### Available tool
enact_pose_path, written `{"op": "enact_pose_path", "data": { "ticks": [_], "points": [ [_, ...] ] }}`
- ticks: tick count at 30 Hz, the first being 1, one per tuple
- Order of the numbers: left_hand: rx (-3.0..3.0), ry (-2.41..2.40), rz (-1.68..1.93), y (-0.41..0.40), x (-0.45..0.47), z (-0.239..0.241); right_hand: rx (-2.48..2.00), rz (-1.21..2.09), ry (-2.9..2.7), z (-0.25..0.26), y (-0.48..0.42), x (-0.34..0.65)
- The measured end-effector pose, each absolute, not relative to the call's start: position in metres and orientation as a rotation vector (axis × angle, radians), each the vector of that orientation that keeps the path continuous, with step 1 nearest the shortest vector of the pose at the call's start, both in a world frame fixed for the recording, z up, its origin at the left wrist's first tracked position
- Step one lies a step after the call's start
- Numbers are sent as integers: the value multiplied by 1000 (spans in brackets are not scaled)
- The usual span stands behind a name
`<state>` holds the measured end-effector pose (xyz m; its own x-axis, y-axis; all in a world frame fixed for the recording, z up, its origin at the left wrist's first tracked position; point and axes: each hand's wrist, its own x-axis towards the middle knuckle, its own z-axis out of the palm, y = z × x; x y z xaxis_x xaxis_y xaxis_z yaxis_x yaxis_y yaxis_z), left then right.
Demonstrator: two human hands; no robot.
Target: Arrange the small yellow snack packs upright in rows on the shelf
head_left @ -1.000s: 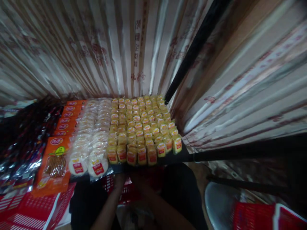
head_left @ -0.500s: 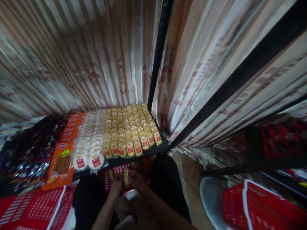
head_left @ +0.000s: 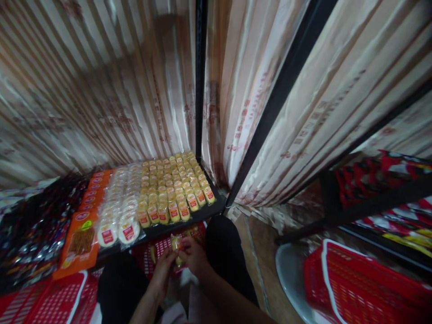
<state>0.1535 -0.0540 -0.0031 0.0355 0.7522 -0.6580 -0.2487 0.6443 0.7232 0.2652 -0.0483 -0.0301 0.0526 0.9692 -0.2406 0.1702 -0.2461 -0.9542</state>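
Both hands meet over the red basket (head_left: pixel 158 252) at six o'clock: the left hand (head_left: pixel 164 265) and the right hand (head_left: pixel 192 255) close together around a small yellow snack pack (head_left: pixel 177 246). To seat it cleanly, the pack should probably stay upright, label forward, matching the yellow rows (head_left: pixel 173 189) on the black shelf (head_left: pixel 216 208) at twelve o'clock.

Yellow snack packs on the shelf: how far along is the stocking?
Done: the yellow snack packs already stand in full rows across the black shelf, beside the round white packs. In hand: left hand and right hand hold one more yellow pack over the red basket. Left: a few packs seem to remain in that basket.
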Motion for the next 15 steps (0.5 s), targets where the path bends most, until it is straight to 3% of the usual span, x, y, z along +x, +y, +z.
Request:
{"op": "enact_pose_path", "data": {
  "ticks": [9, 15],
  "points": [
    [594, 1272, 800, -46, 179, 19, -1519, 1039, -1329, 16, -61, 297],
    [760, 1145, 913, -30, 211, 41, -1656, 649, -1400, 26, -52, 323]
  ]
}}
